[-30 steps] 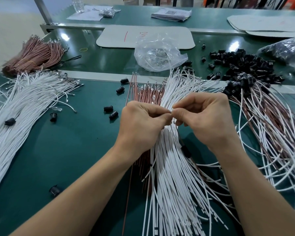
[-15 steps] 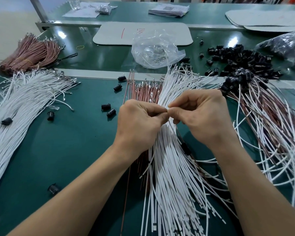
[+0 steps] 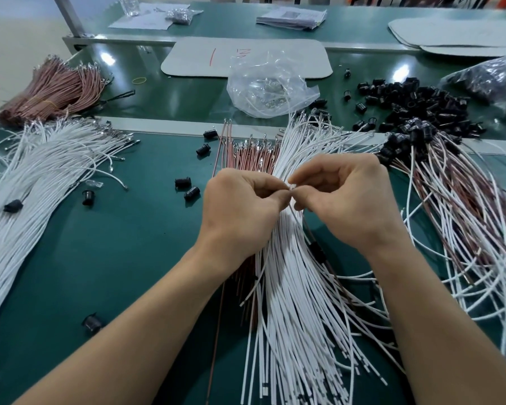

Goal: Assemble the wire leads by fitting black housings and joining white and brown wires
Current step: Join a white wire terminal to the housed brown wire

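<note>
My left hand (image 3: 243, 209) and my right hand (image 3: 348, 200) meet fingertip to fingertip over the middle of the green mat, pinching the ends of thin wire leads between them. From the pinch a brown wire runs down and right, carrying a black housing (image 3: 317, 251) below my right hand. Under my hands lies a fan of white wires (image 3: 298, 317), with a bunch of brown wires (image 3: 246, 154) beside it on the left. Which wire each hand holds is hidden by the fingers.
A pile of loose black housings (image 3: 415, 103) sits at the back right, with finished leads (image 3: 465, 217) below it. Another white wire bundle (image 3: 35, 176) and a brown bundle (image 3: 53, 92) lie left. A clear plastic bag (image 3: 269, 89) sits behind. Stray housings (image 3: 187, 188) dot the mat.
My hands stay pinched together at the same spot with only slight finger movement. The view has shifted a little.
</note>
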Available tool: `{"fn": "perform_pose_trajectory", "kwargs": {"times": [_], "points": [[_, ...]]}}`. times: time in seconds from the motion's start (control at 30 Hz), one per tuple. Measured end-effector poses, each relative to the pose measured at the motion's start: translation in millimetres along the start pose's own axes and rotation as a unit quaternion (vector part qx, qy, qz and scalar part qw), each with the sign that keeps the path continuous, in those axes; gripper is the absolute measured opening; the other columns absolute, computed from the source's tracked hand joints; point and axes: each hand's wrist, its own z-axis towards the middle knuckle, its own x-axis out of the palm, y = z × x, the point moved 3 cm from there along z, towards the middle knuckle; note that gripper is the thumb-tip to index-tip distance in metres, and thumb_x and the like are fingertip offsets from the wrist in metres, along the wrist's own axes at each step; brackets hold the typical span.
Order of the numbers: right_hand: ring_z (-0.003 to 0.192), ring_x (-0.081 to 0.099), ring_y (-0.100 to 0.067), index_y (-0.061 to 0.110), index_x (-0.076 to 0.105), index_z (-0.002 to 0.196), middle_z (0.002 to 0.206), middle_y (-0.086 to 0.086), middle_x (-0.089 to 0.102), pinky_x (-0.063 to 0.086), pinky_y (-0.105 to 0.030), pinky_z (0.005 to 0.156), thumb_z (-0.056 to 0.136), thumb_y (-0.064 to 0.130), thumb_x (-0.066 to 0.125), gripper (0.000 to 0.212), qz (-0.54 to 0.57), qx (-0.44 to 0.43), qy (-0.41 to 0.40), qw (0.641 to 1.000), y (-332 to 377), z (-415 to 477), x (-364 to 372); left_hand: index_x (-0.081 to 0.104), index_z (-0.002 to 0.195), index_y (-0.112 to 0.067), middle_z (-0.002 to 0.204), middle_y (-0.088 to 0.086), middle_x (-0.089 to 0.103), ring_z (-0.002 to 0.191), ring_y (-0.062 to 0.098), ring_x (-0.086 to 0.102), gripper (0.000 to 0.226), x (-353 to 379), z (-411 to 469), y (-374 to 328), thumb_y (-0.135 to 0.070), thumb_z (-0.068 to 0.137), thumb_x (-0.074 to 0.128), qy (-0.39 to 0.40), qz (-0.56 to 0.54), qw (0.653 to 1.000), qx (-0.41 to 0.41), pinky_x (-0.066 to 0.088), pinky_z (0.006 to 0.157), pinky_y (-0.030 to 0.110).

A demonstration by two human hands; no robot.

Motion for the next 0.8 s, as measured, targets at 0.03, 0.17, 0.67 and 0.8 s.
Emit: {"fn": "perform_pose_trajectory", "kwargs": {"times": [0.03, 0.17, 0.67, 0.8], "points": [[0.061, 0.075, -0.014, 0.022, 0.079, 0.079, 0.068, 0.004, 0.076, 0.064, -0.034, 0.062, 0.078, -0.001, 0.080, 0.023, -0.001, -0.003, -0.002, 1.000, 0.2, -0.1, 0.1, 0.084, 0.083, -0.026, 0.071, -0.016, 0.076, 0.068, 0.002, 0.074, 0.009, -0.4, -1.5, -1.6, -0.018, 0.079, 0.086, -0.005, 0.013, 1.000, 0.012, 0.064, 0.070, 0.033], [0.057, 0.074, -0.015, 0.022, 0.079, 0.076, 0.064, 0.004, 0.075, 0.055, -0.023, 0.053, 0.077, 0.003, 0.082, 0.019, 0.041, 0.008, -0.034, 0.999, -2.4, 0.9, -0.5, 0.084, 0.089, -0.025, 0.076, -0.018, 0.077, 0.070, -0.001, 0.074, 0.008, -0.2, -5.4, -6.2, -0.021, 0.081, 0.084, -0.018, 0.002, 0.999, 0.033, 0.064, 0.070, 0.029], [0.055, 0.073, -0.016, 0.022, 0.077, 0.073, 0.063, 0.003, 0.074, 0.056, -0.026, 0.052, 0.076, 0.000, 0.083, 0.023, 0.052, 0.002, -0.040, 0.998, -1.5, -2.4, 1.5, 0.085, 0.089, -0.017, 0.077, -0.009, 0.079, 0.070, 0.008, 0.077, 0.013, -1.6, -6.6, -5.5, -0.010, 0.079, 0.088, -0.016, -0.049, 0.998, 0.021, 0.065, 0.069, 0.033], [0.054, 0.073, -0.018, 0.019, 0.078, 0.074, 0.063, 0.001, 0.074, 0.053, -0.022, 0.051, 0.078, -0.002, 0.082, 0.022, 0.075, 0.010, -0.034, 0.997, -4.3, -2.2, 3.0, 0.084, 0.086, -0.022, 0.074, -0.012, 0.078, 0.068, 0.006, 0.076, 0.014, -3.9, -7.8, -7.7, -0.010, 0.080, 0.087, -0.014, -0.040, 0.999, 0.032, 0.063, 0.064, 0.027]]}}
